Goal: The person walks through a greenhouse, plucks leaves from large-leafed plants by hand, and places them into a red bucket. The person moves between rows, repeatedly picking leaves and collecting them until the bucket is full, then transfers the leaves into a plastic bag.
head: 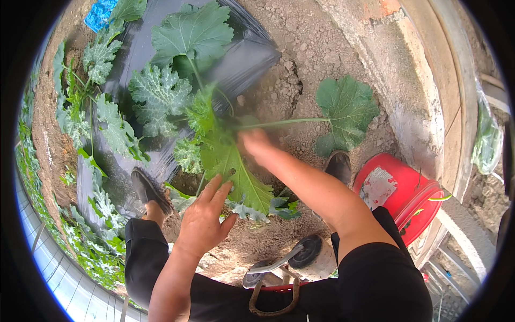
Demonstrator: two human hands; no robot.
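A leafy squash plant (237,177) with large lobed leaves grows in front of me. My left hand (207,215) rests its fingertips against the lower edge of a bright green leaf; its fingers are apart and it holds nothing. Reaching in among the stems, my right hand (255,143) is partly blurred, and leaves and stalks hide its fingertips. Just above that hand a long leaf stalk (285,122) runs right to a broad leaf (346,114) over bare soil. Mottled silvery leaves (161,96) spread to the upper left.
Black plastic mulch film (245,60) covers the bed. On the right, a red bucket (380,187) lies tipped beside a concrete edge (422,88). A wheeled seat or cart (310,253) is beneath me. Another squash plant (90,92) stands left, with a blue plastic item (98,16) beyond.
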